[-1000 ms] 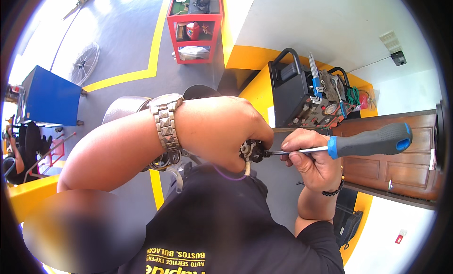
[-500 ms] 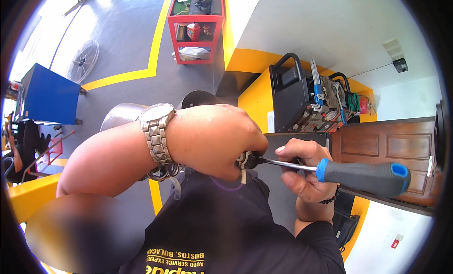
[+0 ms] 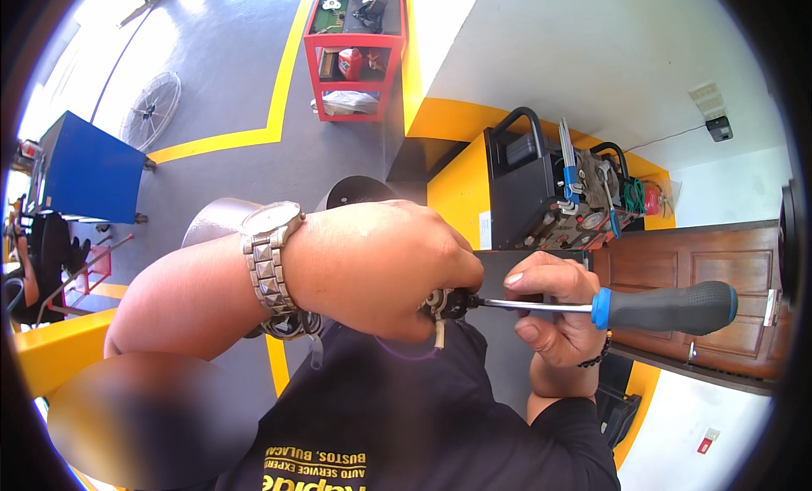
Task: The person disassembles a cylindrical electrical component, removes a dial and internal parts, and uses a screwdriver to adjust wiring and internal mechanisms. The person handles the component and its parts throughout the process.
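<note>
My left hand [image 3: 397,267], with a metal watch [image 3: 272,258] on the wrist, is closed around a small dark mechanical part [image 3: 457,302]. Metal pieces and a pale tab show at its edge; the fist hides the rest, so its kind is unclear. A screwdriver [image 3: 668,310] with a grey and blue handle points left, its tip meeting the part. Thumb and forefinger of my right hand [image 3: 558,309] curl on either side of the steel shank near the handle, with a gap showing between thumb and forefinger. The other fingers are hidden.
A yellow and black equipment cart [image 3: 520,182] carrying hex keys and other tools stands ahead right. Further off are a red shelf trolley [image 3: 353,41], a blue cabinet [image 3: 89,171] and a round wire grille [image 3: 152,110] on the floor. A wooden door [image 3: 685,271] is at right.
The screwdriver's handle has rotated and tilted so its blue end ring no longer faces me. My right thumb and forefinger sit slightly lower. The left hand keeps its grip on the part.
</note>
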Demonstrator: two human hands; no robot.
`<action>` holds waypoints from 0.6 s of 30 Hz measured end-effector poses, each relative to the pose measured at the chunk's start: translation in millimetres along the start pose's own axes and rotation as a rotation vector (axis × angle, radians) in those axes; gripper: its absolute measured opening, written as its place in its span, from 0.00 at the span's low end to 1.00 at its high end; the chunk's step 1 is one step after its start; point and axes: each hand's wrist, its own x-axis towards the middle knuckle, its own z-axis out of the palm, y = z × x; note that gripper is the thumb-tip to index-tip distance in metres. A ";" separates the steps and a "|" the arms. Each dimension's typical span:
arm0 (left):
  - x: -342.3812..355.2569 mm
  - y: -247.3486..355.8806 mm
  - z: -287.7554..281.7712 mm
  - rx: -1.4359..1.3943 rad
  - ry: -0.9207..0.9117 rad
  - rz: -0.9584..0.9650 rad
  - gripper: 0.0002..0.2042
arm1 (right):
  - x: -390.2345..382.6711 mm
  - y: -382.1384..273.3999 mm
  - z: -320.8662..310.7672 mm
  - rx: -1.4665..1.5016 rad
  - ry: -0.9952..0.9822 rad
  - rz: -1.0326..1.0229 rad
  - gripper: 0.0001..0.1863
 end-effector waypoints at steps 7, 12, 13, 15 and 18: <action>0.4 -0.8 -2.5 -0.027 -0.003 0.026 0.11 | 3.8 4.8 3.4 -0.217 0.024 -0.159 0.17; -0.7 3.8 -6.2 -0.011 -0.046 0.018 0.17 | 9.8 4.2 -0.3 -0.232 0.021 -0.256 0.21; -0.9 4.2 -7.7 0.002 -0.070 0.005 0.21 | 10.3 1.6 -0.4 -0.222 0.018 -0.211 0.20; -1.3 4.3 -9.9 0.010 -0.070 -0.014 0.21 | 10.3 -5.0 -0.4 -0.208 0.009 -0.123 0.18; -1.2 4.5 -10.7 0.018 -0.084 -0.022 0.21 | 7.3 -15.4 2.4 -0.093 0.036 0.000 0.17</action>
